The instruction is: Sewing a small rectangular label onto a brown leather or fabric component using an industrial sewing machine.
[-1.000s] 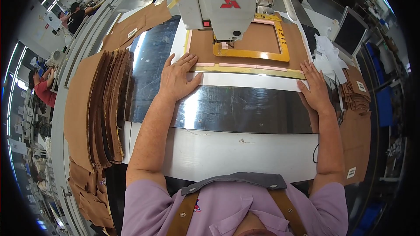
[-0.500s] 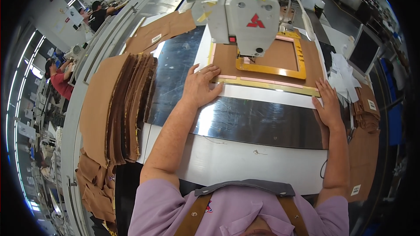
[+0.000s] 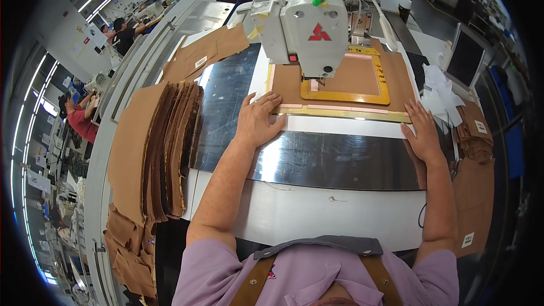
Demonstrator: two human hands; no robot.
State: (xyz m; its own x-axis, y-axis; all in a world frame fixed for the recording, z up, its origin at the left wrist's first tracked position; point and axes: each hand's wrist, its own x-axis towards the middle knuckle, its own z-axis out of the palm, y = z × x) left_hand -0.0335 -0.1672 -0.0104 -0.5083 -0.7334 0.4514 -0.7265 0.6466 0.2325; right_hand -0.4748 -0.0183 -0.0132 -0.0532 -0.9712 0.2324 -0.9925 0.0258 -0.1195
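Observation:
A brown fabric panel (image 3: 289, 79) lies on a white board beneath the head of a large sewing machine (image 3: 303, 22). A yellow rectangular clamp frame (image 3: 357, 100) rests on the panel. Along the near edge runs a yellow strip with pink pieces (image 3: 340, 109). My left hand (image 3: 259, 119) lies at the panel's near left corner, fingers stretched out and thumb apart. At the near right corner, my right hand (image 3: 422, 130) rests flat with its fingers spread. Neither hand grips anything. The needle area is partly hidden behind the machine head.
A thick stack of brown panels (image 3: 133, 153) stands at the left, with loose brown pieces (image 3: 127, 243) nearer. Brown sheets (image 3: 198, 51) lie far left. Crumpled white paper (image 3: 439, 96), a dark monitor (image 3: 464, 59) and more brown panels (image 3: 473, 130) are on the right. Other people work far left.
The machine head and yellow frame sit slightly further left in the picture, while the view itself has shifted a little. My hands keep their places at the panel's near corners.

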